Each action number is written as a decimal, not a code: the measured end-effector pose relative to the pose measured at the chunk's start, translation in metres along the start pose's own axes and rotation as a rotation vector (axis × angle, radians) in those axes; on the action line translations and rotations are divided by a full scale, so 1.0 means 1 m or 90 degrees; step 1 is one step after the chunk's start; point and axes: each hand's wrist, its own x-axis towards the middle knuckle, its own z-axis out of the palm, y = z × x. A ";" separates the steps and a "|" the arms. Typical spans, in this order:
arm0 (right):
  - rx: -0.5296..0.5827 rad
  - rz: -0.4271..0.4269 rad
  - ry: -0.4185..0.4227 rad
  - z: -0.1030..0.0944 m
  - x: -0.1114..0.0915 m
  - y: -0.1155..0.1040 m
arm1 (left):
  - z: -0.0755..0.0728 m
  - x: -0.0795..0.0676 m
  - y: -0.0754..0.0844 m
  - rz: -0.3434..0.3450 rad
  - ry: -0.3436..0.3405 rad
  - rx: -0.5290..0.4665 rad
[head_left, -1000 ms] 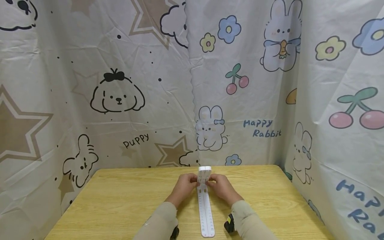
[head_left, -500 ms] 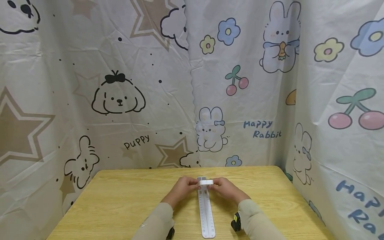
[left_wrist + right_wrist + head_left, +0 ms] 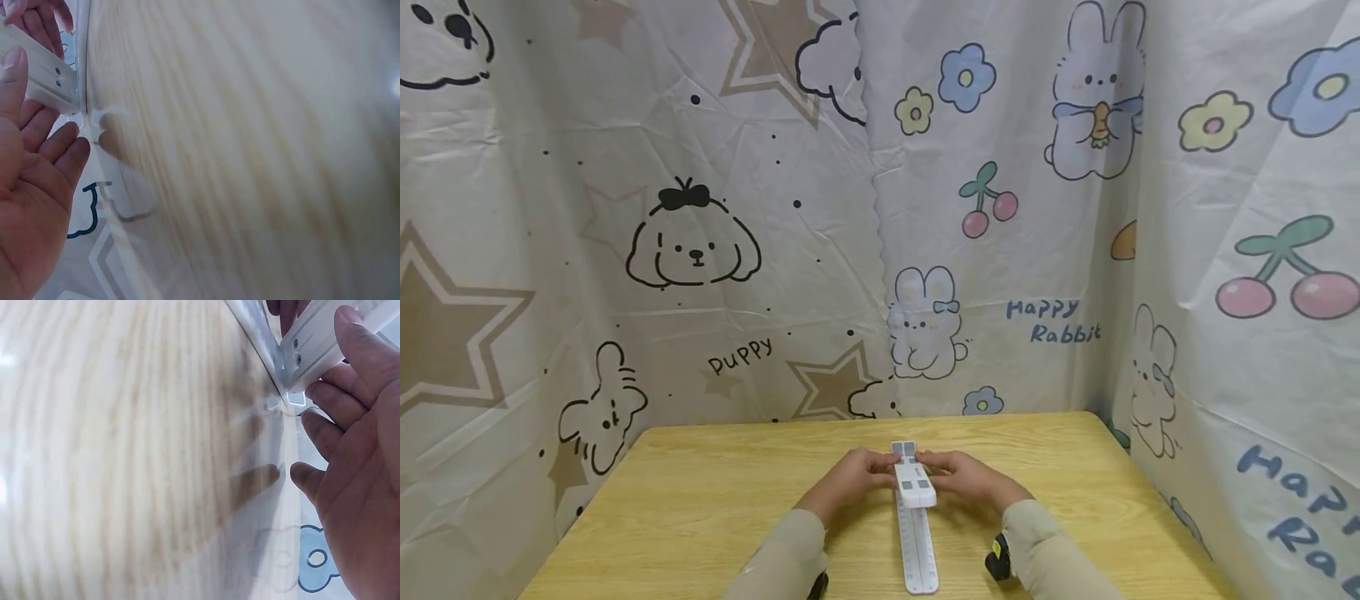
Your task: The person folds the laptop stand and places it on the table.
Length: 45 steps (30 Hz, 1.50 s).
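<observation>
A narrow white folding stand (image 3: 916, 546) lies lengthwise on the wooden table, in two slim halves side by side with notches along them. Its hinged upper arm (image 3: 916, 486), with grey pads on top, is tilted up off the base toward the near side. My left hand (image 3: 853, 477) pinches this arm from the left, and my right hand (image 3: 973, 477) pinches it from the right. In the left wrist view, the thumb (image 3: 14, 72) presses on the white arm. The right wrist view likewise has the thumb (image 3: 350, 322) on it, other fingers below.
The light wooden table (image 3: 715, 500) extends on both sides of the stand. Behind it hangs a printed curtain (image 3: 820, 275) close to the far edge, and another stretch of curtain (image 3: 1247, 375) borders the right side.
The upper arm of the stand has swung from upright over toward the near side, so its grey-padded top now shows. Both hands have moved slightly nearer with it, while the base stays put.
</observation>
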 end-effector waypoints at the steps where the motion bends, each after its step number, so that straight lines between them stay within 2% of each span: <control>1: 0.002 -0.004 -0.003 0.000 0.000 0.000 | 0.000 -0.001 -0.001 0.001 -0.003 0.001; 6: 0.002 -0.020 -0.017 0.003 0.000 -0.001 | -0.002 -0.005 -0.003 0.009 -0.018 -0.011; 14: 0.010 -0.022 -0.022 0.002 -0.002 0.003 | -0.002 -0.006 0.003 0.016 -0.045 0.021; 19: 0.013 -0.020 -0.033 0.002 -0.002 0.005 | 0.000 -0.007 0.006 0.005 -0.043 0.029; 22: -0.011 -0.026 -0.035 0.003 -0.001 0.004 | 0.002 -0.009 0.008 0.004 -0.039 0.044; 29: -0.132 -0.045 -0.029 0.007 -0.002 0.000 | 0.007 -0.009 0.010 0.002 -0.041 0.119; 39: -0.185 -0.013 -0.021 0.014 -0.009 -0.004 | 0.012 -0.011 0.013 0.004 -0.052 0.211; 45: -0.200 -0.005 -0.017 0.016 -0.010 -0.006 | 0.015 -0.012 0.019 0.003 -0.039 0.275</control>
